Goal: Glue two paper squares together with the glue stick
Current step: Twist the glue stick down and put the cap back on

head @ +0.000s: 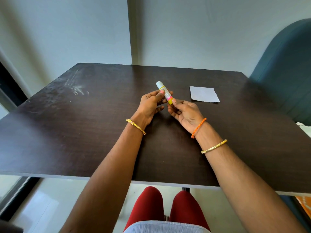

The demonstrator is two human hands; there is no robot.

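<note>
A white glue stick (164,91) with a yellow ring, a pink band and a yellow base is held above the middle of the dark table, its white cap pointing up and away. My left hand (151,105) grips its body between thumb and fingers. My right hand (184,113) pinches the yellow base end with thumb and fingertips. A white paper square (204,96) lies flat on the table to the right of both hands, apart from them. I cannot tell whether it is one sheet or two stacked.
The dark wooden table (84,132) has pale smear marks at its far left. A teal chair back (286,68) stands behind the right corner. The wall runs just past the far edge. My knees in red show below the near edge.
</note>
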